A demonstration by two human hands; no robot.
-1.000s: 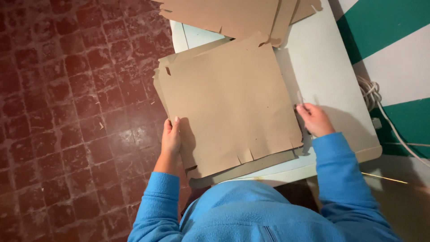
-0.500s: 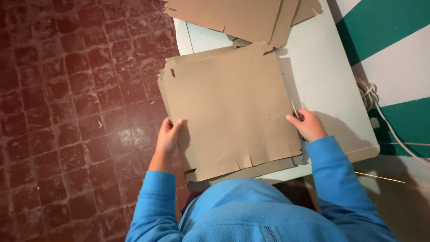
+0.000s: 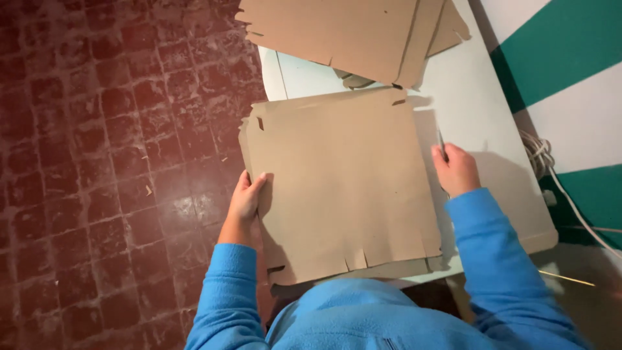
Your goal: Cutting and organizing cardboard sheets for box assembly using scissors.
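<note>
Cardboard sheet, brown and roughly square with notches cut along its edges, lies flat on top of a few like sheets at the near end of the white table, its left side overhanging the table's edge above the red tiled floor. My left hand grips the sheet's left edge, thumb on top and fingers curled beneath, so it is closed on the cardboard. My right hand sits at the sheet's right edge, fingers bent around what looks like a thin dark tool lying just beside that edge; I cannot tell whether this hand also pinches the cardboard. Both arms wear blue sleeves. A second pile of sheets lies at the far end of the table, apart from mine. A white cord hangs by the green and white striped wall on the right.
</note>
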